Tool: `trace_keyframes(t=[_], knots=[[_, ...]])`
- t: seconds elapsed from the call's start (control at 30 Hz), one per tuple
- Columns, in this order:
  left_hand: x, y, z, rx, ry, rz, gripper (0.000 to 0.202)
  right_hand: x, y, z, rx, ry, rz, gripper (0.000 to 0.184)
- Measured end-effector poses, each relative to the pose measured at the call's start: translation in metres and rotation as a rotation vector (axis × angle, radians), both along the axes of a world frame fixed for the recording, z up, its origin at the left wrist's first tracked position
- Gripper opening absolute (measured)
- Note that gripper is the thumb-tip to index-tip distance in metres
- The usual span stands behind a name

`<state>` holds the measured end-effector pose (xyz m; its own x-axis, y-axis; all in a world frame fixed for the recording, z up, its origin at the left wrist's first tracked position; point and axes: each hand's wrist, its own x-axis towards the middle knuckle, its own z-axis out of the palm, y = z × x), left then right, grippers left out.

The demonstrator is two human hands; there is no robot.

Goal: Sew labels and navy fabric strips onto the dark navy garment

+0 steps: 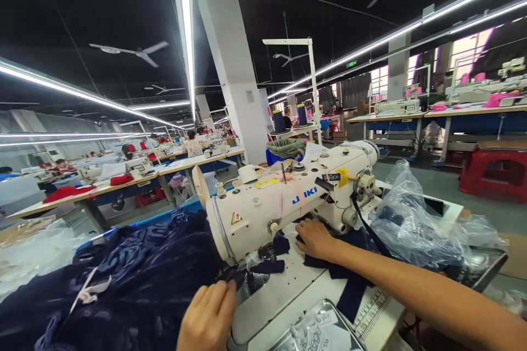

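A white sewing machine (267, 203) stands across the middle, its head at the left end. My left hand (208, 312) is closed beside the needle area, fingertips pinching dark navy fabric (230, 274) at the machine's head. Under the machine arm, my right hand (315, 238) reaches in with bent fingers on a small navy fabric piece; part of its grip is hidden. Another navy strip (267, 267) lies on the machine bed between the hands. More navy pieces (352, 296) lie beneath my right forearm.
Heaped navy garments (135, 274) fill the left side. A metal tray (325, 329) with printed labels sits at the front. Clear plastic bags (415, 219) lie at right, near a red stool (494, 175). A thread stand (313, 82) rises behind; people work at far tables.
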<state>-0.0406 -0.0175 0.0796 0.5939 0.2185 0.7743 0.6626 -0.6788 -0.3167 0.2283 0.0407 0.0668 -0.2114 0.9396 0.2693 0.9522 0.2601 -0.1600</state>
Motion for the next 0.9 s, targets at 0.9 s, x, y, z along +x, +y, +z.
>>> trace_keyframes(t=[0.9], knots=[[0.014,-0.001,-0.057,-0.079,0.471,0.162,0.028,-0.082,-0.029,-0.038,0.083,-0.082,0.423,0.025]])
